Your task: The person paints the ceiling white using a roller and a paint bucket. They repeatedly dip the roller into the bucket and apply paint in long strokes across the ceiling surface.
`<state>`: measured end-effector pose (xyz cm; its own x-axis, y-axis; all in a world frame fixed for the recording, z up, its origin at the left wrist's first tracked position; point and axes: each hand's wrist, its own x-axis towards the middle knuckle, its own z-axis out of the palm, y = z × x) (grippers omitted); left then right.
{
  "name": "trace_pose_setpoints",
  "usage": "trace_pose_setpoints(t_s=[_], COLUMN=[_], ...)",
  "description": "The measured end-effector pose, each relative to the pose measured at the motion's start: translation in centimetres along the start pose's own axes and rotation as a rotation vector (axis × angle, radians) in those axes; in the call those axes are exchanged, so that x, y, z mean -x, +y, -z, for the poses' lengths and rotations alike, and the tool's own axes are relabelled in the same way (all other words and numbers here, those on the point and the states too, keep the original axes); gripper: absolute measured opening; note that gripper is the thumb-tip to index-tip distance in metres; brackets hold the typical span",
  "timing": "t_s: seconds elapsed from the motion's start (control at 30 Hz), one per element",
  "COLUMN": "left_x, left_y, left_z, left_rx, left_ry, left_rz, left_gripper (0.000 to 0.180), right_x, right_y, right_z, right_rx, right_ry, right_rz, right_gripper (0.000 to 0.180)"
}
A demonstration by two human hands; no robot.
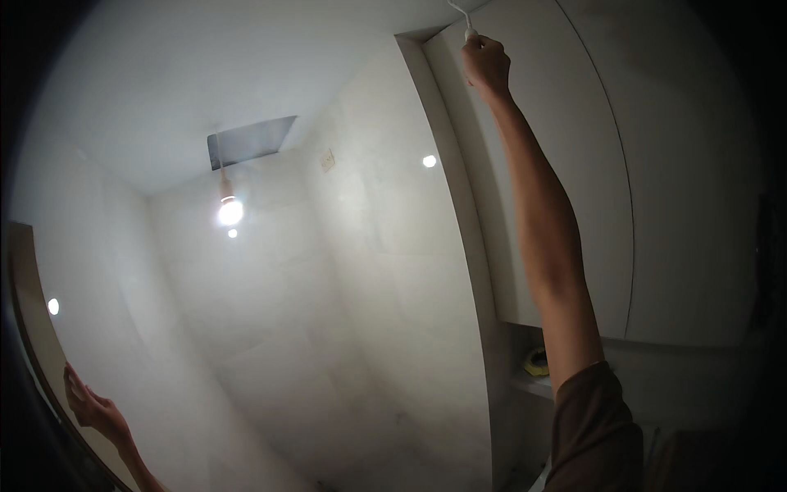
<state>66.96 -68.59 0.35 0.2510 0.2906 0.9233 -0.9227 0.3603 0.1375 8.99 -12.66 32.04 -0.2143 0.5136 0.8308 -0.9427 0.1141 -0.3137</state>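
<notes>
High at the upper right, my right hand (485, 64) is closed around the lower end of a white cord (461, 11). A small white fitting (470, 34) shows just above the fingers, and the cord runs up from it past the top of the view. The rest of what the fist holds is hidden. Low at the left, my left hand (92, 408) is raised by the edge of a brown panel or door frame (31, 279). Its fingers stretch upward and look apart from the thumb; whether they touch the panel is hard to tell.
A lit bulb (230, 211) hangs below a dark square opening (256, 141) in the ceiling. Pale glossy walls (246, 328) surround it. Tall white cabinet doors (566, 164) stand behind my right arm; beneath them, a yellow roll (537, 362) lies on a shelf (533, 383).
</notes>
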Motion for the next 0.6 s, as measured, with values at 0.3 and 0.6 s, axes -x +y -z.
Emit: trace_pose_setpoints(t_s=[0.3, 0.6], left_x=[0.6, 0.8], left_y=[-1.3, -1.8], left_z=[-0.9, -1.7], left_rx=[-0.141, -0.060], left_ry=[-0.049, -0.013], left_rz=[0.022, 0.008], left_gripper=[0.065, 0.063], right_x=[-1.2, -2.2], right_y=[2.0, 1.1], right_z=[0.2, -0.9], right_rx=[0.218, 0.031], right_ry=[0.034, 0.017], right_rz=[0.008, -0.118], right_gripper=[0.040, 0.038])
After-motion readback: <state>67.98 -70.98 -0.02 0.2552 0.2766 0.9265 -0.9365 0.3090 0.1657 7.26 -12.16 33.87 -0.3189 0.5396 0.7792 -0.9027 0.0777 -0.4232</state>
